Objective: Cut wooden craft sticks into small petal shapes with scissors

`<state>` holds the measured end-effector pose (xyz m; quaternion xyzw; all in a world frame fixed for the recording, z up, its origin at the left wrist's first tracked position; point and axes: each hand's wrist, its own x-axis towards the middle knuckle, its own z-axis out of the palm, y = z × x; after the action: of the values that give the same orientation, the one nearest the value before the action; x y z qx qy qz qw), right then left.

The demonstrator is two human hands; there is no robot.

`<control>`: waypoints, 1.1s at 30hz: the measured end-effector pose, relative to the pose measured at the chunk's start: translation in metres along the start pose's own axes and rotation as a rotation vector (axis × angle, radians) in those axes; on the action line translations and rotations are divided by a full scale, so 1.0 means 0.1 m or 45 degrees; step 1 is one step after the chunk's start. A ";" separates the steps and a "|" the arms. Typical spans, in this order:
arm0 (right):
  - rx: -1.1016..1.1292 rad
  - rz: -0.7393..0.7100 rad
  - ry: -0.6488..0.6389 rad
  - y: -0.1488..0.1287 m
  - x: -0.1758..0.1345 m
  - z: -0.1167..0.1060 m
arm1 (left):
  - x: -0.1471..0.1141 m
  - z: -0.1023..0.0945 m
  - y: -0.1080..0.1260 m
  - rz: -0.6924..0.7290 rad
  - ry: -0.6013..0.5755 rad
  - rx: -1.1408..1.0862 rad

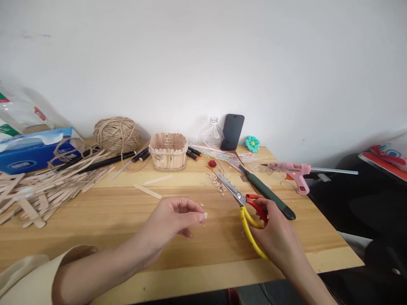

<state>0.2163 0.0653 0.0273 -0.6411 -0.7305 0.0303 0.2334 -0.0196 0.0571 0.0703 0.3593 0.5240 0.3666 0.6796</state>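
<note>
Between thumb and fingertips, my left hand (176,218) pinches a small pale wood chip (205,215) just above the table. My right hand (275,231) has its fingers through the handles of scissors (240,199) with one red and one yellow handle. Their blades point away and to the left, over a scatter of wood chips (218,184). A small red rose (212,163) lies near the blade tips. Two craft sticks (147,191) rest beyond my left hand. A small basket of craft sticks (168,152) stands near the wall.
At left are a heap of craft sticks (66,186), a twine ball (117,133) and a blue tissue pack (34,152). A pink glue gun (297,173) lies at the right edge beside a dark green tool (267,190). A phone (232,132) leans on the wall near a teal flower (252,144).
</note>
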 end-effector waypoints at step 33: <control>1.450 0.385 -0.499 -0.93 0.04 -0.12 | -0.04 0.04 -0.11 0.038 0.011 0.048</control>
<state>0.1347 0.0493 0.0716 -0.4948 -0.5300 0.5652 0.3934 -0.0154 0.0481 0.0627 0.3784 0.5282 0.3682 0.6649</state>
